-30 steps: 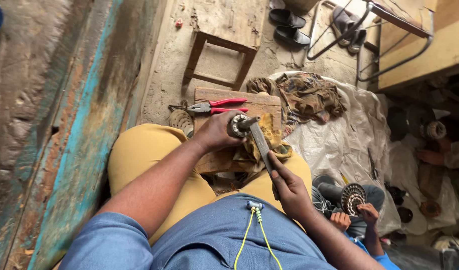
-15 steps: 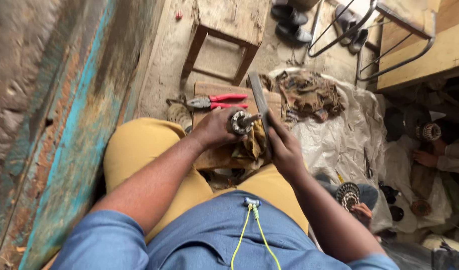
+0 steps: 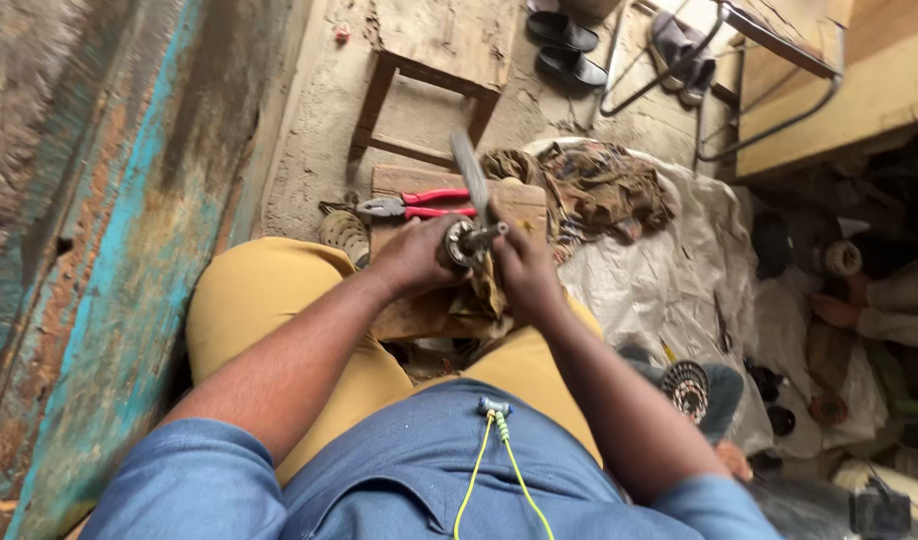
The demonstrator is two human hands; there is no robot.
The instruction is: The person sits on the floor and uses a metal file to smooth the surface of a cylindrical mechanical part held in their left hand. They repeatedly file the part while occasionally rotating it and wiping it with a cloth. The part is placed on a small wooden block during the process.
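Dusty floor; wooden block (image 3: 524, 200) carries red pliers (image 3: 419, 205); left hand (image 3: 414, 255) fingers wrap bearing shaft (image 3: 467, 243); right hand (image 3: 524, 270) grips file (image 3: 469, 170).

A weathered wall with peeling turquoise paint (image 3: 109, 250) fills nine o'clock. A rough wooden stool (image 3: 439, 50) stands on the dusty concrete floor (image 3: 324, 150) at twelve o'clock. A bent metal tube frame (image 3: 769, 90) sits at two o'clock.

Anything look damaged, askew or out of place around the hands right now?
Nothing broken shows. The left hand grips a shafted metal part while the right hand holds a flat metal file, blurred. A crumpled rag lies on the sheeting; red-handled pliers rest on the wooden block.
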